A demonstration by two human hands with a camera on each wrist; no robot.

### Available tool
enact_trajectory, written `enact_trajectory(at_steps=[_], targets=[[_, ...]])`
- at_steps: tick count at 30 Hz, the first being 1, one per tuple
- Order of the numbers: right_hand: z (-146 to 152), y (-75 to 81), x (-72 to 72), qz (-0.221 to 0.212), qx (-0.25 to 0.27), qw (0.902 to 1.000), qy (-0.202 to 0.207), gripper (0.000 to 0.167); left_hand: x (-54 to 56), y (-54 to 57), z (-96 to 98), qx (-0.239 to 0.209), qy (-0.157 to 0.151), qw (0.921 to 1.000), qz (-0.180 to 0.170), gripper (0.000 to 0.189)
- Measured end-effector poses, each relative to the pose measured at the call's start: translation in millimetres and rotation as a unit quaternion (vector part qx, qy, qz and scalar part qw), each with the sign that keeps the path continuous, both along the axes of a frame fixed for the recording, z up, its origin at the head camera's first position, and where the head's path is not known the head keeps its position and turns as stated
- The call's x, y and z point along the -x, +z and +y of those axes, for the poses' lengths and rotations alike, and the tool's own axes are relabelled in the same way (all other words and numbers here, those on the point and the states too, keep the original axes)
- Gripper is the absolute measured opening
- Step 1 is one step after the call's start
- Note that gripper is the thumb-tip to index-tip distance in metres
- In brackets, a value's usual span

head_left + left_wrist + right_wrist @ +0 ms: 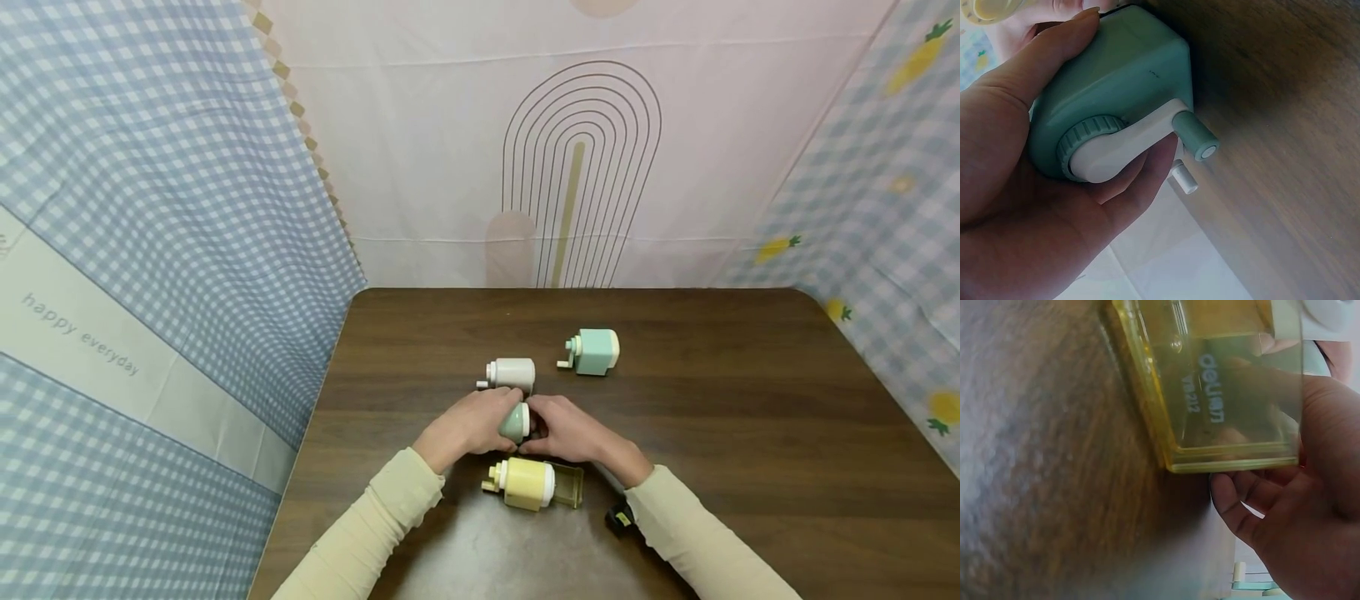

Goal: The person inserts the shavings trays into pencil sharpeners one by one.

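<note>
A green pencil sharpener (514, 423) with a white end lies between the hands. My left hand (477, 419) grips its body; the left wrist view shows the thumb along one side and fingers beneath, near the white crank (1129, 147). My right hand (567, 428) curls its fingers and thumb at the opposite end, where the exact contact is partly hidden. Just in front lies a yellow pencil sharpener (527, 483), its clear yellow shavings drawer (567, 485) pulled out. In the right wrist view that drawer (1222, 394) covers part of the right hand.
Behind the left hand is a light grey pencil sharpener (514, 372). A mint pencil sharpener (596, 352) stands farther back to the right. A small black object (619, 518) lies by the right sleeve. Curtains border the brown table (750, 400).
</note>
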State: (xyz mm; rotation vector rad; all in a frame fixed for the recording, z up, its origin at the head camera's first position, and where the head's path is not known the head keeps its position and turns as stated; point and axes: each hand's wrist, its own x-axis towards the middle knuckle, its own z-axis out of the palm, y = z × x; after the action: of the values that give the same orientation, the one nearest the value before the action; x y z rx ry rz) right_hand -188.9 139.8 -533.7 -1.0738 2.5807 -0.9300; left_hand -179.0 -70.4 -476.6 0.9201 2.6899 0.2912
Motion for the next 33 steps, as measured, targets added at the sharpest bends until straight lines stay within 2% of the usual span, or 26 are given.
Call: enact_trajectory(at_steps=[9,16,23,28,33], targets=[[-0.9,-0.9,-2.0,0.003,0.006,0.9999,-0.014,0.034,-1.7,4.0,2.9,0.005,0.003,1.0000,-0.002,0.054],[0.1,-1.0,-5.5,-0.030,0.010,0.9994,-0.012,0.035,-3.2,4.6,3.8,0.019,0.019,0.9996,-0.004,0.059],[9.7,7.7,-8.7,-0.020,-0.009,0.9998,-0.001,0.033,-5.4,8.1,4.6,0.044,0.017,0.9983,0.034,0.065],[27.0,20.7,-15.8,0.014,-0.036,0.9993,-0.005,0.039,-9.7,21.0,4.4,0.035,0.008,0.9968,0.072,0.062],[42.3,37.8,-28.3,0.055,-0.053,0.9969,-0.017,0.023,-24.4,43.8,10.3,0.025,-0.017,0.9923,0.120,0.057]])
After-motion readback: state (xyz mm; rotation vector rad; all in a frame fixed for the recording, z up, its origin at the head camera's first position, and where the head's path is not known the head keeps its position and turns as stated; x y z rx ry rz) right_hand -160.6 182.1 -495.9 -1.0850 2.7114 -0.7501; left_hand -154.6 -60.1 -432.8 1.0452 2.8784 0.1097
